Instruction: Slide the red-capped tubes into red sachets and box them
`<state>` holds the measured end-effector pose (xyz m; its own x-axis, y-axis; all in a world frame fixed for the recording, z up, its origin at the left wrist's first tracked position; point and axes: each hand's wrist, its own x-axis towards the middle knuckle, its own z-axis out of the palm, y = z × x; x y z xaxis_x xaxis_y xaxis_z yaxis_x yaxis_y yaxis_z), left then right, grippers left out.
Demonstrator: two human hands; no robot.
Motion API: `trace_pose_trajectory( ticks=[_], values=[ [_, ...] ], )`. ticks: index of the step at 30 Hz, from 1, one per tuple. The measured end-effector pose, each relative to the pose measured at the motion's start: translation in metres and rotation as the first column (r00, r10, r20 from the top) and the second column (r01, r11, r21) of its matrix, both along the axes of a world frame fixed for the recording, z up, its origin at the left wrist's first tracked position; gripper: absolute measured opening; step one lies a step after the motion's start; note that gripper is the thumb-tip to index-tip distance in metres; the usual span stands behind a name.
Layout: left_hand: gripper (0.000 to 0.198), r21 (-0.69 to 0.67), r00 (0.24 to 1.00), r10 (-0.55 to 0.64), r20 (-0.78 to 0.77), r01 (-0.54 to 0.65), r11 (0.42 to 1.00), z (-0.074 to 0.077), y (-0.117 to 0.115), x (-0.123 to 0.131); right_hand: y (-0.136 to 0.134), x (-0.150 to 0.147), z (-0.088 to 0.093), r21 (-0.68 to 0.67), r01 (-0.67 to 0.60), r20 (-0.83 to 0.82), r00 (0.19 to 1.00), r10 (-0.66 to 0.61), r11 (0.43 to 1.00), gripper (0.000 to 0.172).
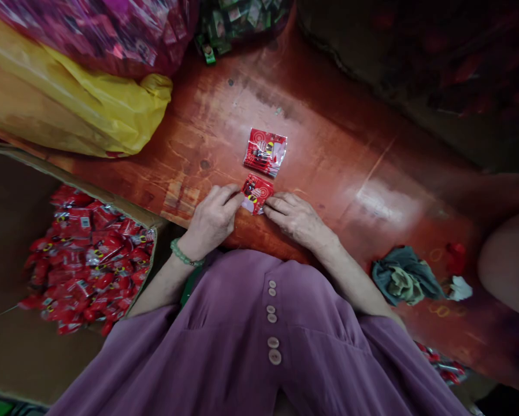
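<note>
A small red printed packet [258, 194] lies flat at the table's near edge, between my two hands. My left hand [214, 218], with a green bead bracelet at the wrist, pinches the packet's left edge between thumb and fingers. On the other side my right hand [295, 218] grips the lower right edge with curled fingers. Just beyond it sits a stack of similar red packets [265, 151] in shiny clear film, close to the held one. The undersides of my fingers are hidden.
An open cardboard box [155, 222] at left holds many red packets [99, 248]. A yellow bag [125, 115] and a pink bag [125, 34] stand behind it. Grey-green cloth [407, 274] and rubber bands [441, 311] lie right. Another person's limb [508, 260] shows at far right.
</note>
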<state>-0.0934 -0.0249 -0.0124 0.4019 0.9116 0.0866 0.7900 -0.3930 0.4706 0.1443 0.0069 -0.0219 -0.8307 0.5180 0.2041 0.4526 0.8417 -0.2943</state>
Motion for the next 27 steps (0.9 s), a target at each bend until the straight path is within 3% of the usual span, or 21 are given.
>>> trace_pose_trajectory(
  ticks=[3, 9, 14, 20, 24, 27],
  values=[
    [0.034, -0.035, 1.000, -0.004, 0.027, 0.005, 0.999, -0.002, -0.005, 0.000, 0.007, -0.006, 0.002, -0.015, -0.067, 0.017, 0.998, 0.067, 0.998, 0.033],
    [0.032, -0.106, 0.996, -0.025, 0.084, 0.034, 0.994, -0.004, -0.031, 0.019, 0.025, -0.013, 0.004, -0.177, -0.174, 0.078, 0.979, 0.190, 0.969, 0.030],
    [0.027, 0.002, 0.990, -0.016, 0.140, 0.016, 1.000, 0.000, -0.026, 0.011, 0.032, -0.007, 0.010, -0.157, -0.184, 0.093, 0.975, 0.200, 0.970, 0.031],
    [0.037, -0.023, 0.998, -0.061, -0.025, 0.061, 0.998, 0.005, -0.010, -0.013, 0.026, 0.002, 0.005, -0.136, -0.039, 0.061, 0.997, 0.048, 0.990, 0.031],
    [0.029, -0.027, 0.999, -0.040, -0.037, 0.039, 0.999, -0.004, -0.009, -0.013, 0.019, 0.004, -0.006, -0.029, 0.100, 0.078, 0.992, -0.098, 0.995, 0.028],
    [0.025, 0.058, 0.999, -0.034, -0.036, 0.036, 0.998, -0.011, -0.010, -0.010, 0.009, 0.002, -0.003, 0.028, 0.220, 0.045, 0.974, -0.221, 0.975, 0.027]
  ],
)
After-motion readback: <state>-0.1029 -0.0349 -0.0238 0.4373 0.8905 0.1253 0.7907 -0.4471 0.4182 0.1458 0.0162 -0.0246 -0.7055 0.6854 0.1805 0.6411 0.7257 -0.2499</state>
